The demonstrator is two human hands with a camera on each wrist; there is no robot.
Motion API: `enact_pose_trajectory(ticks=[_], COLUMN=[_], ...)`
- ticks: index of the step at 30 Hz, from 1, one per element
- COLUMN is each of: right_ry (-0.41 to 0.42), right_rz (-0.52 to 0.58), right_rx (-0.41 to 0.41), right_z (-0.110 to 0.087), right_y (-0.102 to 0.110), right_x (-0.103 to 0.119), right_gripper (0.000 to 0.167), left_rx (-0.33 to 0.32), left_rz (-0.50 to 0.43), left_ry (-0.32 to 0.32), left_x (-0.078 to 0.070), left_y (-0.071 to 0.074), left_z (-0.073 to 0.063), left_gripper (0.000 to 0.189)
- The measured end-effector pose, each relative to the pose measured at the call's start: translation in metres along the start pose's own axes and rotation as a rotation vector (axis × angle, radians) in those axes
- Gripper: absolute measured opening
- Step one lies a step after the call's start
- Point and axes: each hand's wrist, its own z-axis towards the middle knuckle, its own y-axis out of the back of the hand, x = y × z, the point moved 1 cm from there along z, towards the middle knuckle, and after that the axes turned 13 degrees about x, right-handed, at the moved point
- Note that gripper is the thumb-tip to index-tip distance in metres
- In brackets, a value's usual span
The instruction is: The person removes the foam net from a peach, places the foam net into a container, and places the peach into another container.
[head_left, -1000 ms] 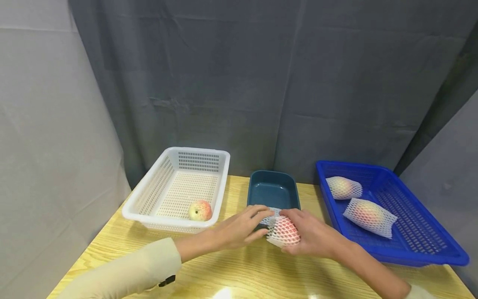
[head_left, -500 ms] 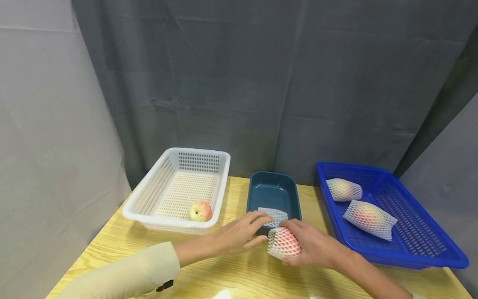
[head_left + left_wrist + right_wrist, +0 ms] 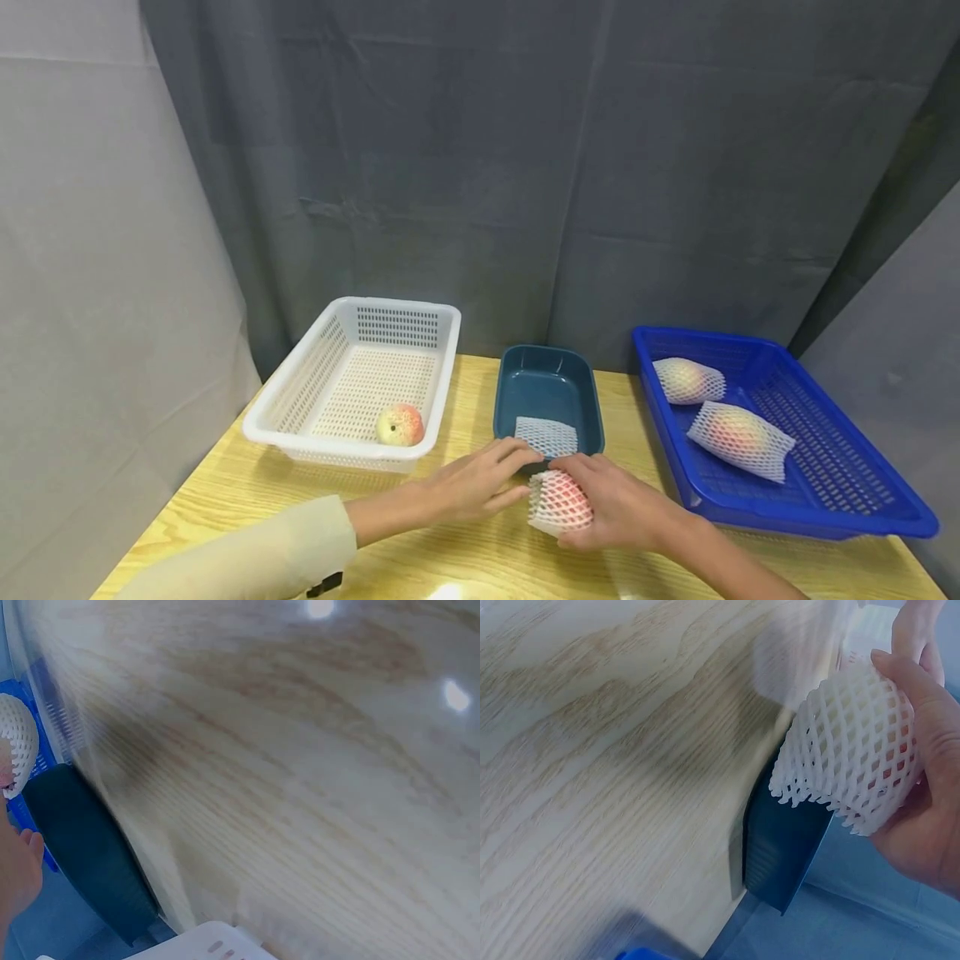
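Note:
In the head view my right hand (image 3: 618, 504) grips a red peach in a white foam net (image 3: 561, 502), above the table just in front of a dark teal tray (image 3: 551, 387). The right wrist view shows the net's open, toothed end sticking out past my right hand (image 3: 930, 780), with the peach inside it. My left hand (image 3: 476, 483) hovers to the left of the netted peach, its fingers loosely bent and holding nothing; whether its thumb touches the net, I cannot tell. Flat inside the tray lies another foam net (image 3: 547, 435).
A white basket (image 3: 296, 371) on the left holds one bare peach (image 3: 400, 425). To the right, a blue basket (image 3: 847, 417) holds two netted peaches, one near its back (image 3: 688, 381) and one (image 3: 741, 440) closer. A grey curtain (image 3: 450, 167) hangs behind the table (image 3: 427, 550).
Both hands and the netted peach have drawn back from the tray toward the table's front edge, uncovering the foam net in the tray. The right hand keeps its grip.

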Motion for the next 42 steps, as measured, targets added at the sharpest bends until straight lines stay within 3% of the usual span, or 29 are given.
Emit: enact_pose_trajectory(ticks=[6, 17, 25, 36, 42], right_ry=[0.025, -0.032, -0.020, -0.017, -0.012], right_rz=[-0.027, -0.010, -0.028, -0.040, -0.019], right_rx=[-0.009, 0.049, 0.051, 0.064, 0.052], right_z=[0.007, 0.015, 0.016, 0.019, 0.017], right_y=[-0.006, -0.020, -0.025, -0.025, -0.021], right_x=[0.002, 0.000, 0.003, 0.005, 0.006], right_gripper=[0.077, 0.081, 0.082, 0.084, 0.091], left_rx=[0.018, 0.040, 0.054, 0.051, 0.088], left_rz=[-0.017, -0.016, -0.052, -0.044, -0.069], left_ry=[0.010, 0.040, 0.037, 0.029, 0.050], left_x=[-0.002, -0.001, -0.001, 0.002, 0.002], left_y=[-0.005, -0.013, -0.018, -0.023, -0.024], left_z=[-0.003, -0.010, -0.015, -0.020, -0.023], left_gripper=[0.042, 0.042, 0.042, 0.039, 0.038])
